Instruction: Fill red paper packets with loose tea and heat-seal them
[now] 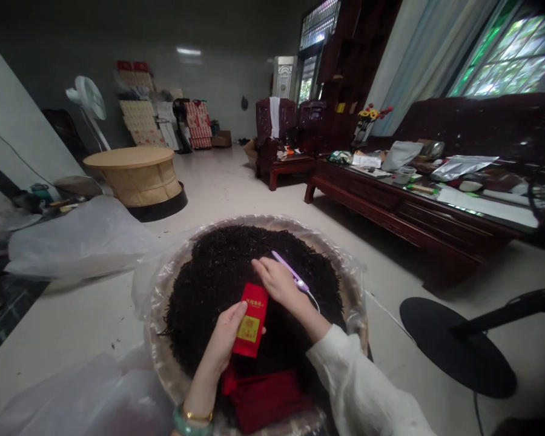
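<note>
Head view: left hand point(222, 339) has its fingers point(238, 312) closed on a red packet point(251, 320) with a gold label, right hand point(277, 281) pinching a slim purple sealer point(290, 270) on a white cord point(315, 301). Both hover over a heap of dark, wiry tea leaves point(218, 284) in a plastic-lined round basket tray point(158, 351), a red cloth bag point(263, 399) at its near side.

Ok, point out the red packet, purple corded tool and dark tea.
red packet point(255, 301): head view, front face.
purple corded tool point(284, 264): head view, handle.
dark tea point(200, 290): head view, heap's left side.

Living room with carved wooden sofa point(476, 130)
</note>
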A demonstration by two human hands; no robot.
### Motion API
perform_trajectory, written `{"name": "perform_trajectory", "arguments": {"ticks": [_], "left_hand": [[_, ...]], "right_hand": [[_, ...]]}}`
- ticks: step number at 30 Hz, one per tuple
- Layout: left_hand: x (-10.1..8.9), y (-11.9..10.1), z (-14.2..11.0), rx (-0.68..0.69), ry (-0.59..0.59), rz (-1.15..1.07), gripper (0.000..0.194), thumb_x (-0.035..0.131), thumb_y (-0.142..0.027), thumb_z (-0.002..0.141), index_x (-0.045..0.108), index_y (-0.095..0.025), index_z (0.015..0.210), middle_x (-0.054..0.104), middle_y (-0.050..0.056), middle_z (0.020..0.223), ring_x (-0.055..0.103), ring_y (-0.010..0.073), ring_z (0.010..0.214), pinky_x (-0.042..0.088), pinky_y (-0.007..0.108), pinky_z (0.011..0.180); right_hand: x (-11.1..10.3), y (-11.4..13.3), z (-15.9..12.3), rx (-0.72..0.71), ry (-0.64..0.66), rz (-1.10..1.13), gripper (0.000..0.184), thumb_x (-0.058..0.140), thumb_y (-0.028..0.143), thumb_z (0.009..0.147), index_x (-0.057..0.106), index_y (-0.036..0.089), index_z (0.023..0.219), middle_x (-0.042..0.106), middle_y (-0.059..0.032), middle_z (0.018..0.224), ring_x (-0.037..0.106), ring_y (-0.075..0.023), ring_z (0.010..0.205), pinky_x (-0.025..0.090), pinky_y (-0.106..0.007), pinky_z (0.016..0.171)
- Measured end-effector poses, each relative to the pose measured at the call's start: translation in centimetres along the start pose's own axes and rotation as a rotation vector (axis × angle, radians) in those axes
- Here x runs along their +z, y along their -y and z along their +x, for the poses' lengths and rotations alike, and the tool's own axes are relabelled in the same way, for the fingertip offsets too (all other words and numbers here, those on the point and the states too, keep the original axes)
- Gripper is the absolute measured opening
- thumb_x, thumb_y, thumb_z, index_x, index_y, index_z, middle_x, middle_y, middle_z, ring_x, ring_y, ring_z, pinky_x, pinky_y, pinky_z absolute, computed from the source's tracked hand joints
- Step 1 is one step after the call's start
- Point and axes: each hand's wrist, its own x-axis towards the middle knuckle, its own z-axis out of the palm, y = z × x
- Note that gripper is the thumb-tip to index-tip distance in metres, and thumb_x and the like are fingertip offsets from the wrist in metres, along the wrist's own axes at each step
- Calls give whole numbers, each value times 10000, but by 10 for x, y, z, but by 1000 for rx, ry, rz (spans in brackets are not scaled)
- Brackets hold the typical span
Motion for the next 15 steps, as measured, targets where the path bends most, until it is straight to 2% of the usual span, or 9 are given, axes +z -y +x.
{"name": "perform_trajectory", "arguments": {"ticks": [2, 3, 5, 8, 11, 13, 15], "left_hand": [[1, -1, -2, -13, -30, -48, 549, 691, -599, 646, 617, -127, 916, 742, 94, 805, 705, 205, 617, 541, 283, 579], [2, -1, -3, -15, -38, -64, 557, 704, -591, 636, 617, -129, 935, 744, 101, 830, 707, 205, 623, 545, 285, 585], [2, 0, -3, -4, -39, -70, 569, 750, -546, 605, 615, -133, 973, 743, 112, 877, 709, 204, 636, 547, 285, 589], [1, 4, -1, 43, -55, -34, 574, 832, -439, 523, 625, -131, 961, 739, 107, 901, 706, 202, 647, 548, 286, 602], [-2, 9, 2, 89, -110, 14, 528, 853, -395, 483, 641, -118, 879, 734, 75, 770, 699, 206, 630, 543, 283, 596], [-4, 11, 3, 111, -143, 34, 494, 849, -394, 487, 646, -114, 840, 720, 56, 688, 697, 209, 623, 538, 276, 582], [-7, 11, 4, 128, -171, 42, 478, 848, -391, 488, 648, -113, 822, 719, 52, 667, 696, 209, 617, 538, 275, 574]], "right_hand": [[-4, -18, 1, 92, -92, -214, 371, 446, 470, 927, 612, 152, 1023, 655, -115, 987, 578, -223, 886, 384, -289, 704], [-5, -28, 0, 150, -97, -317, 416, 511, 470, 894, 569, 133, 1130, 630, -158, 1069, 570, -261, 937, 394, -320, 725], [-4, -43, -1, 214, -7, -446, 495, 599, 428, 848, 506, 112, 1218, 608, -199, 1113, 563, -296, 973, 409, -355, 742], [1, -54, -3, 223, 109, -498, 422, 632, 377, 827, 539, 129, 1156, 627, -181, 1079, 569, -290, 985, 420, -348, 752], [1, -55, -3, 216, 118, -490, 327, 590, 374, 852, 570, 152, 1091, 640, -138, 1051, 583, -263, 974, 423, -316, 749], [-1, -54, -3, 216, 124, -459, 321, 527, 345, 891, 538, 170, 1159, 640, -114, 1057, 601, -234, 952, 427, -293, 736], [-3, -53, -4, 199, 148, -427, 399, 500, 331, 905, 459, 180, 1272, 628, -116, 1093, 607, -230, 960, 437, -293, 732]]}}
